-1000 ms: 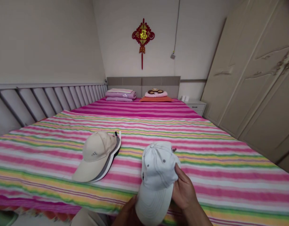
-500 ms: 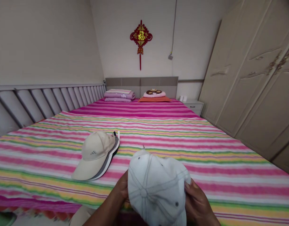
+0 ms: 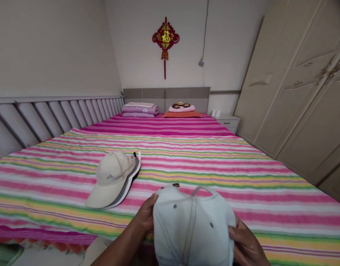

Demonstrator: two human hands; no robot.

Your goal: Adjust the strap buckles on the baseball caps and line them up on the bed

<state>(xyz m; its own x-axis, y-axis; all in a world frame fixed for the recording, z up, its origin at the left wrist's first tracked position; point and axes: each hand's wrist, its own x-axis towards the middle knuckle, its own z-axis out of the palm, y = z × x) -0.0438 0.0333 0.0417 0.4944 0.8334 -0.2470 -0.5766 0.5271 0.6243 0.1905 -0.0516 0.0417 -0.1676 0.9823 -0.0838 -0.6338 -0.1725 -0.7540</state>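
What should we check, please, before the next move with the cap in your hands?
Both hands on the cap: ok. The left hand and right hand hold opposite sides of the white cap.
Cap crown up: ok. The strap lies at the far edge.
Strap fastened: cannot tell. A metal buckle shows, but its closure is unclear.
White cap clear of the other caps: ok. It is apart from the stack of caps on the striped bedspread.
Stack edges aligned: not ok. Beneath the beige cap, the edges fan out.
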